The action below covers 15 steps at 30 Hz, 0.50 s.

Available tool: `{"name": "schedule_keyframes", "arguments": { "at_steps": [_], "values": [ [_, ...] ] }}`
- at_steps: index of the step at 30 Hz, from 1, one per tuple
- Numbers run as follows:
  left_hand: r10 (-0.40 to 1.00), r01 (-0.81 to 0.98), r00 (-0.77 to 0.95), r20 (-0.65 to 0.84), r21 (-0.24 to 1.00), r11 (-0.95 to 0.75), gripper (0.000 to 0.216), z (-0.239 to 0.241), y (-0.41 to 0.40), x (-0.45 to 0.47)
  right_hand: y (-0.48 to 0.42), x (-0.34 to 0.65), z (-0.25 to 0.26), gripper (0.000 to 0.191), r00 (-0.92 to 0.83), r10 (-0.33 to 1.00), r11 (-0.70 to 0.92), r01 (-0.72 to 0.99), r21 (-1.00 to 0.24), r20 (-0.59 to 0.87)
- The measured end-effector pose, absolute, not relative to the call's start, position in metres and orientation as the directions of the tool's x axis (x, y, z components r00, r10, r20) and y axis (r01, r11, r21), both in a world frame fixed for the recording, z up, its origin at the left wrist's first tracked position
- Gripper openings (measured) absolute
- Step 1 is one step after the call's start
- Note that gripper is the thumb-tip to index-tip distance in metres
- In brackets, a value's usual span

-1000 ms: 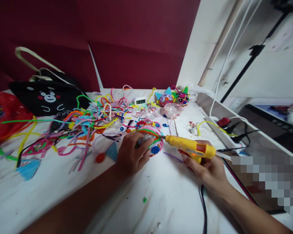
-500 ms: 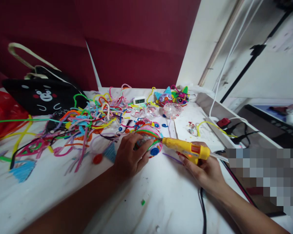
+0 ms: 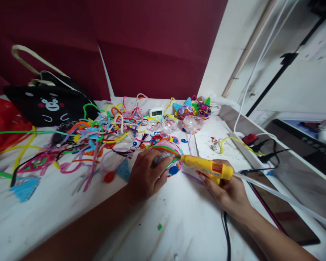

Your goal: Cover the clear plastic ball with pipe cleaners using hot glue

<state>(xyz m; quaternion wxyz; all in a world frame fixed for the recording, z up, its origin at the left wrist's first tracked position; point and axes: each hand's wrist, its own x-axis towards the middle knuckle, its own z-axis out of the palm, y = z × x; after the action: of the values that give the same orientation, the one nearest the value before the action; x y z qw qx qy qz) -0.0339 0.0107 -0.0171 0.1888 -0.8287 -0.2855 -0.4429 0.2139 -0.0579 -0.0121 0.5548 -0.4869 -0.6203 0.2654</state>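
My left hand is wrapped round a ball covered in coiled, colourful pipe cleaners, with a blue spiral on its lower right side. Part of the ball's surface between my fingers looks clear and bare. My right hand grips a yellow hot glue gun, whose small light glows orange. The gun's nozzle points left and meets the ball's right side; whether glue is coming out cannot be seen. A long clear glue stick sticks out of the gun's back.
Tangled pipe cleaners spread over the left of the white table. Finished-looking decorated balls, clear plastic shells and a small digital clock stand at the back. A phone and power strip lie at right.
The view has shifted slightly. Both hands keep their hold, and the glue gun's nozzle stays at the ball's right side.
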Motion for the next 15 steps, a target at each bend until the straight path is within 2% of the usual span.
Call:
{"name": "schedule_keyframes", "arguments": {
  "at_steps": [6,15],
  "values": [
    [0.316,0.646,0.449,0.836,-0.059,-0.761,0.034,-0.0170,0.0106,-0.0339,-0.0591,0.2147,-0.0120,0.016,0.120,0.902,0.362,0.317,-0.877,0.415],
    [0.338,0.644,0.443,0.830,-0.032,-0.764,0.036,-0.0181,0.0101,-0.0346,-0.0615,0.2199,-0.0176,0.018,0.047,0.928,0.331,0.351,-0.876,0.370]
  ]
}}
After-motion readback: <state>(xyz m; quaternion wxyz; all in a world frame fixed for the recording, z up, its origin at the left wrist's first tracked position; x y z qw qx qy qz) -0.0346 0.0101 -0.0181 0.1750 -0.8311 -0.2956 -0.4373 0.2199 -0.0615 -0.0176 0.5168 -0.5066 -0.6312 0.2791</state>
